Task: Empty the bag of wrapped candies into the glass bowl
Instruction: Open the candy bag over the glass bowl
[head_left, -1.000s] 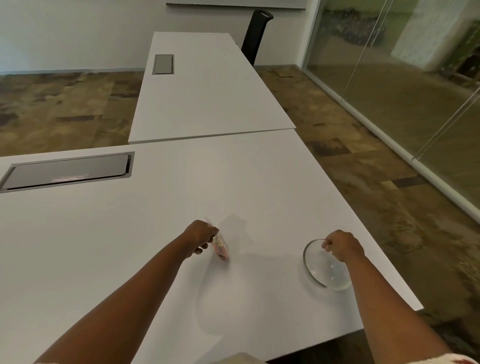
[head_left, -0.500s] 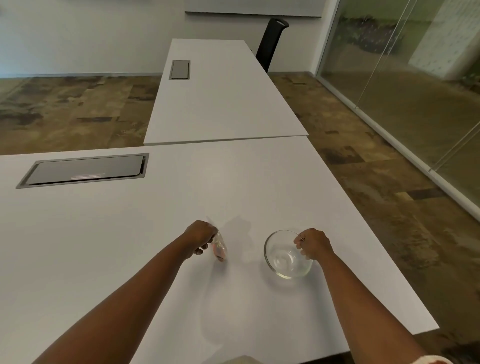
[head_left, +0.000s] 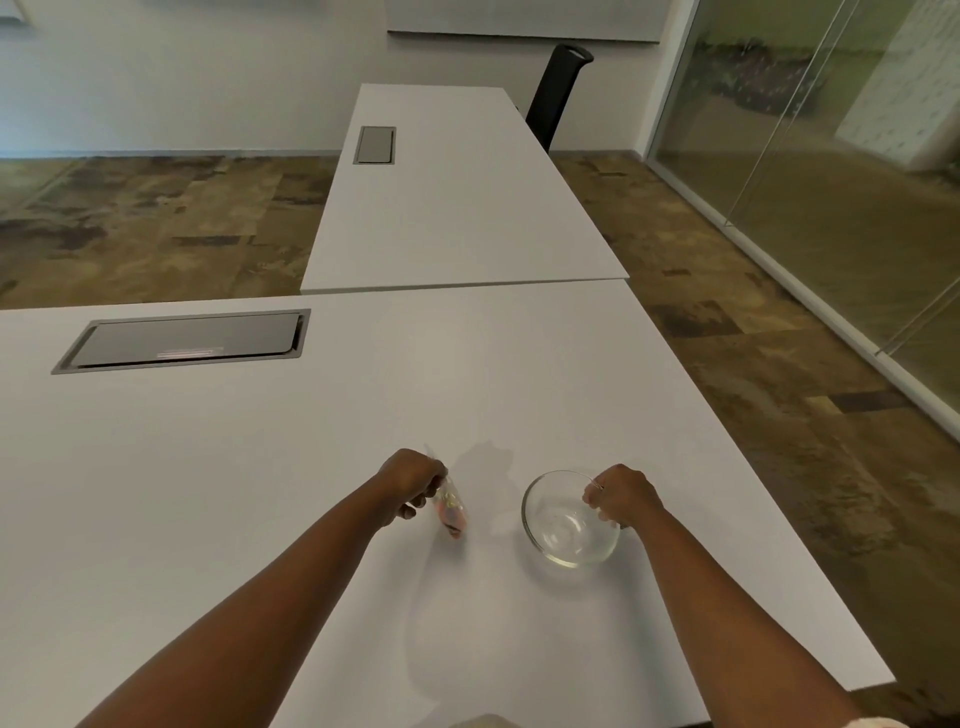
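A small clear bag of wrapped candies (head_left: 451, 510) hangs from my left hand (head_left: 410, 483), which pinches its top; the bag's lower end touches or nearly touches the white table (head_left: 260, 493). An empty glass bowl (head_left: 563, 522) stands on the table to the right of the bag. My right hand (head_left: 621, 499) grips the bowl's right rim. Bag and bowl are apart by roughly a hand's width.
A grey cable hatch (head_left: 182, 343) is set into the table at the back left. The table's right edge runs close to the bowl. A second white table (head_left: 457, 208) adjoins behind, with a black chair (head_left: 558, 88) beyond it. A glass wall (head_left: 831, 182) stands at the right.
My right hand has slid the bowl left, from near the table's right edge to close beside the bag. My left hand has kept the bag in place.
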